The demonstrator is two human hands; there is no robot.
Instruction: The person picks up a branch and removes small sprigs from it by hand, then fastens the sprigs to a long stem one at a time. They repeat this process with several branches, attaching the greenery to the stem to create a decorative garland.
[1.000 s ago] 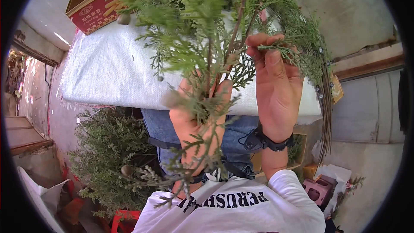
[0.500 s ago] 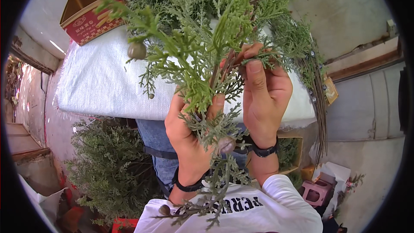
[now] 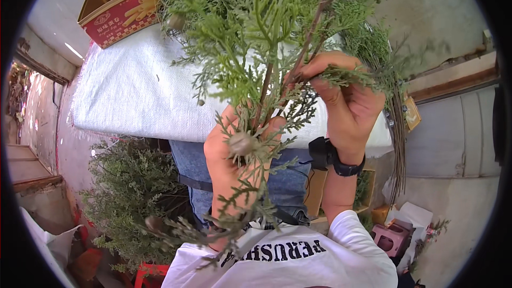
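Observation:
My left hand (image 3: pixel 217 152) is closed round the brown stems of a leafy conifer branch (image 3: pixel 260 26), holding it above the table's near edge. Round brownish cones, one of them a cone (image 3: pixel 242 143) in front of my left hand, sit among the scaly green leaves. To the right of the stems, my right hand (image 3: pixel 354 109) has its thumb and bent fingers pinched on a small green side sprig (image 3: pixel 346 76). Whether that sprig is still joined to the stem is hidden by the fingers. Leaves cover part of my left fingers.
White woven sheeting (image 3: pixel 128 85) covers the table, with a red open tin (image 3: pixel 120 18) at its far left. More greenery lies at the back. Long thin stems (image 3: pixel 396 133) hang off the right edge. A leafy heap (image 3: pixel 133 192) stands lower left; a pink stool (image 3: pixel 391 239) sits lower right.
My right hand has moved right and slightly down, away from my left hand. The branch has shifted, its lower end swinging left; my left hand stays near the same place.

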